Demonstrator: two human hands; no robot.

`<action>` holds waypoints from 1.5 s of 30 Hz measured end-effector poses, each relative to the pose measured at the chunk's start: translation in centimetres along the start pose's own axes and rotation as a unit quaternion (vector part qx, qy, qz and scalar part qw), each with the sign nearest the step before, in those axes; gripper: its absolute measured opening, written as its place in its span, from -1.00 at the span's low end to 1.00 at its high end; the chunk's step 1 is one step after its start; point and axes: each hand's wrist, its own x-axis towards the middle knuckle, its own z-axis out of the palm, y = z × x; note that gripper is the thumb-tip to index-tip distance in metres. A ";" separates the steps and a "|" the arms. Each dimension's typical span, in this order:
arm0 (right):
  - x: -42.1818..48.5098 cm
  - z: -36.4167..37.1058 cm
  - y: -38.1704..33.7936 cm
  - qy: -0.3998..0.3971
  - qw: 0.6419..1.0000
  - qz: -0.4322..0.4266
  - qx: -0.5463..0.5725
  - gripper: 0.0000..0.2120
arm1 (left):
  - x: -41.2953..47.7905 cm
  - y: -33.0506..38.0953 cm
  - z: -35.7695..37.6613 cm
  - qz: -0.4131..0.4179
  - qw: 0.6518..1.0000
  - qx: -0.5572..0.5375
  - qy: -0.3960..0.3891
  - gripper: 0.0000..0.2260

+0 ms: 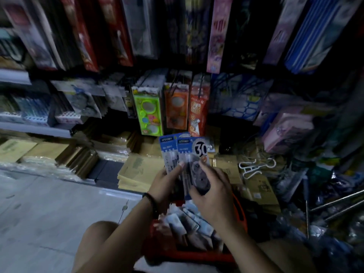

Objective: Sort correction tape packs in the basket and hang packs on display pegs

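I hold a fanned stack of blue correction tape packs upright above a red basket. My left hand grips the stack from the left, its thumb lying across the front. On the right side, my right hand grips the front pack, the fingers curled round its lower part. The front pack shows a large "30" on its card. More correction tape packs lie loose in the basket below my wrists. Green, orange and red packs hang on display pegs just above the held stack.
Stacks of brown envelopes lie on the low shelf ahead. A white hanger rests on boxes at the right. Metal rods lean in at the right edge. Grey floor lies at the left, and my bare knee shows below.
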 end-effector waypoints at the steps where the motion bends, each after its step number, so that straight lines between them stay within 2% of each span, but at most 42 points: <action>1: 1.1 -1.4 -0.6 0.013 1.000 -0.003 -0.009 -0.31 | -0.1 1.7 0.8 0.014 1.000 0.012 -0.008 -0.61; 3: 3.3 -4.3 -2.0 0.046 0.999 -0.016 -0.020 -0.28 | -0.2 5.3 2.5 0.034 0.998 0.038 -0.034 -0.57; 8: 8.9 -12.3 -5.2 0.114 0.990 -0.063 -0.055 -0.28 | -0.2 14.4 7.2 0.111 0.988 0.077 -0.073 -0.73; 15: 16.1 -23.8 -7.9 0.213 0.966 -0.111 -0.099 -0.26 | 1.6 25.5 14.3 0.246 0.961 0.091 -0.092 -0.77; 19: 20.3 -29.8 -9.2 0.278 0.942 -0.125 -0.140 -0.24 | 2.5 30.4 18.2 0.301 0.939 0.123 -0.108 -0.83; 25: 26.1 -36.6 -11.4 0.334 0.915 -0.124 -0.191 -0.29 | 4.6 35.7 22.7 0.350 0.916 0.138 -0.140 -0.83; 30: 30.3 -39.7 -12.8 0.356 0.899 -0.114 -0.230 -0.30 | 5.3 38.0 24.6 0.358 0.920 0.086 -0.132 -0.81; 38: 33.6 -39.6 -12.9 0.380 0.873 -0.140 -0.272 -0.32 | 4.4 39.6 24.5 0.356 0.920 0.093 -0.137 -0.79; 45: 34.4 -40.0 -13.7 0.371 0.876 -0.124 -0.283 -0.32 | 3.7 40.5 24.2 0.371 0.911 0.111 -0.141 -0.78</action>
